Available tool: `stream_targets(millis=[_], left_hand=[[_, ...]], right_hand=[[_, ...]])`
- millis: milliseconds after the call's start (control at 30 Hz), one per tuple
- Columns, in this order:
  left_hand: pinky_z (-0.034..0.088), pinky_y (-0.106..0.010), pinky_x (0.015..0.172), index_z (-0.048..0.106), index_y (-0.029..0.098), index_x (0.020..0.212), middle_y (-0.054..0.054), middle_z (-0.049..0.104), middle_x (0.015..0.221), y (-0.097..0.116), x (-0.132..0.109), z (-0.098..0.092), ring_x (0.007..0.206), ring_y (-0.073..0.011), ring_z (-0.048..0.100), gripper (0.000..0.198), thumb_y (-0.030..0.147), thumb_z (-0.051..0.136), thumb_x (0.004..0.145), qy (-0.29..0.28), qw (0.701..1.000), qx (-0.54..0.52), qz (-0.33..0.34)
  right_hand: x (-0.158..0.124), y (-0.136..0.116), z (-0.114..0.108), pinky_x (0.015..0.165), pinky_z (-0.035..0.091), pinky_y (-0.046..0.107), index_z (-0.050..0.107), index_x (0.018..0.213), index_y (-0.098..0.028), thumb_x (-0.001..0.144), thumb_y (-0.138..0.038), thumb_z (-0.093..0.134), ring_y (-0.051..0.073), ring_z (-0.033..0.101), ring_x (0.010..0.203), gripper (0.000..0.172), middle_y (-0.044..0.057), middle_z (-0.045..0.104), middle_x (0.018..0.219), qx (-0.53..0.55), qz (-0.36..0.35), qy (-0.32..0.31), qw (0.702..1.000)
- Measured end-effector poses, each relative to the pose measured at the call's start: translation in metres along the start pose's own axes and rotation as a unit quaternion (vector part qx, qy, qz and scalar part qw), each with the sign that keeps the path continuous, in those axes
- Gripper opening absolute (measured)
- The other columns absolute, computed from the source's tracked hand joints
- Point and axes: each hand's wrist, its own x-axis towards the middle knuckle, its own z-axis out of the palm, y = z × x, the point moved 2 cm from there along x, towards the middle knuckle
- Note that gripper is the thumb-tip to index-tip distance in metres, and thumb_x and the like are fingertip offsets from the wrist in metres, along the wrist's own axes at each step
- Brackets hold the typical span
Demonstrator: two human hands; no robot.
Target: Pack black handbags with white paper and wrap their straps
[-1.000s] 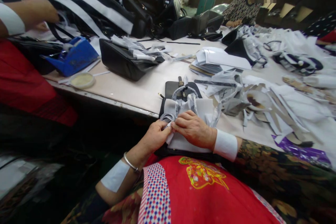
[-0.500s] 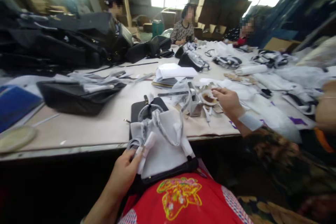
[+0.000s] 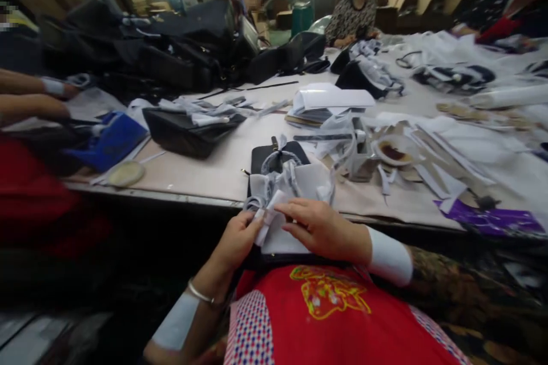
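A black handbag (image 3: 260, 158) leans on the table edge and my lap, with white padding sheet (image 3: 286, 241) over it and handles (image 3: 287, 178) wrapped in clear film. My left hand (image 3: 237, 239) pinches a white wrapped strip (image 3: 268, 219) between thumb and fingers at the bag's left side. From the right, my right hand (image 3: 321, 229) reaches over the padding, its fingers stretched and apart, fingertips at the strip's upper part. Whether anything small is between them is too blurred to tell. A bowl with brown liquid (image 3: 391, 151) stands on the table beyond my right hand.
Beside the bowl is a grey metal holder (image 3: 362, 162); paper scraps and a purple wrapper (image 3: 492, 218) lie to the right. Left are a round lid (image 3: 125, 174), a blue tray (image 3: 112, 140) and a black bag piece (image 3: 192, 134). Co-workers' arms (image 3: 29, 97) reach in at far left.
My right hand has moved from the bowl of brown liquid back to the white strip. My left hand still grips the strip. The view has turned left, bringing a co-worker's arms into sight.
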Motion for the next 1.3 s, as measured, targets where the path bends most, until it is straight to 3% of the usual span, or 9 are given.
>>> stream_targets(millis=[100,200,467,700,833,933,1033,1133,1300], left_hand=[[0.051,-0.03,0.074,0.075,0.013,0.099,-0.009,0.073,0.094,-0.002,-0.002,-0.002,0.087,-0.0227,0.064,0.042,0.05,0.06,0.089,0.0,1.0,-0.012,0.011],[0.051,-0.031,0.076,0.075,0.013,0.101,-0.01,0.074,0.096,-0.006,-0.002,-0.003,0.089,-0.0232,0.064,0.043,0.05,0.059,0.09,-0.002,0.999,-0.031,0.016],[0.051,-0.03,0.075,0.075,0.013,0.097,-0.008,0.072,0.093,-0.014,0.0,-0.005,0.086,-0.0219,0.063,0.037,0.047,0.062,0.087,-0.022,0.991,-0.128,-0.004],[0.051,-0.029,0.071,0.074,0.014,0.098,-0.008,0.072,0.09,-0.008,0.001,-0.003,0.083,-0.021,0.065,0.04,0.05,0.058,0.09,-0.024,0.989,-0.145,-0.011],[0.05,-0.028,0.069,0.074,0.014,0.093,-0.008,0.073,0.091,-0.005,-0.001,-0.002,0.083,-0.0211,0.064,0.037,0.048,0.059,0.088,0.005,0.993,-0.115,-0.013],[0.05,-0.029,0.069,0.074,0.014,0.094,-0.008,0.073,0.091,-0.007,-0.001,-0.002,0.082,-0.0213,0.064,0.037,0.048,0.06,0.088,0.01,0.994,-0.11,-0.017],[0.051,-0.03,0.073,0.074,0.015,0.099,-0.008,0.073,0.095,-0.011,-0.001,-0.002,0.084,-0.0214,0.064,0.037,0.047,0.058,0.09,0.006,0.993,-0.114,-0.01],[0.052,-0.032,0.078,0.073,0.015,0.103,-0.009,0.072,0.102,-0.013,-0.001,-0.003,0.09,-0.0226,0.064,0.037,0.045,0.055,0.092,-0.003,0.995,-0.1,0.012],[0.049,-0.037,0.091,0.074,0.015,0.105,-0.011,0.069,0.104,-0.007,-0.002,-0.007,0.1,-0.025,0.062,0.035,0.039,0.05,0.095,0.001,0.998,-0.022,0.067]], right_hand=[[0.012,-0.003,0.039,0.084,0.057,0.039,0.06,0.128,-0.008,0.094,-0.019,0.056,0.025,0.07,0.094,0.036,0.017,0.072,0.105,-0.016,0.044,-0.037,0.998],[0.019,0.005,0.056,0.087,0.057,0.039,0.062,0.125,-0.008,0.097,-0.019,0.054,0.025,0.071,0.096,0.032,0.017,0.073,0.105,-0.029,0.075,-0.032,0.996],[0.023,0.006,0.064,0.084,0.057,0.034,0.067,0.119,-0.013,0.093,-0.018,0.059,0.023,0.072,0.092,0.028,0.013,0.076,0.104,0.001,0.09,-0.001,0.996],[0.02,0.009,0.068,0.08,0.057,0.035,0.055,0.139,-0.01,0.089,-0.02,0.06,0.023,0.072,0.09,0.051,0.014,0.075,0.107,0.064,0.089,-0.053,0.993],[0.018,0.014,0.059,0.076,0.054,0.033,0.066,0.12,-0.015,0.091,-0.025,0.058,0.02,0.069,0.082,0.031,0.009,0.075,0.095,0.088,0.135,0.015,0.987],[0.014,0.017,0.059,0.063,0.049,0.03,0.069,0.093,-0.016,0.088,-0.031,0.062,0.018,0.063,0.068,0.018,0.005,0.071,0.078,0.131,0.281,0.054,0.949],[0.014,0.013,0.068,0.052,0.041,0.026,0.069,0.091,-0.015,0.084,-0.04,0.066,0.014,0.055,0.058,0.025,0.001,0.065,0.068,0.275,0.382,0.02,0.882],[0.02,0.009,0.076,0.049,0.035,0.024,0.068,0.088,-0.014,0.082,-0.047,0.068,0.011,0.047,0.052,0.033,-0.004,0.054,0.058,0.391,0.402,0.013,0.828],[0.028,0.012,0.083,0.048,0.031,0.023,0.067,0.081,-0.015,0.072,-0.043,0.077,0.01,0.044,0.053,0.031,-0.007,0.045,0.052,0.436,0.419,0.048,0.795]])
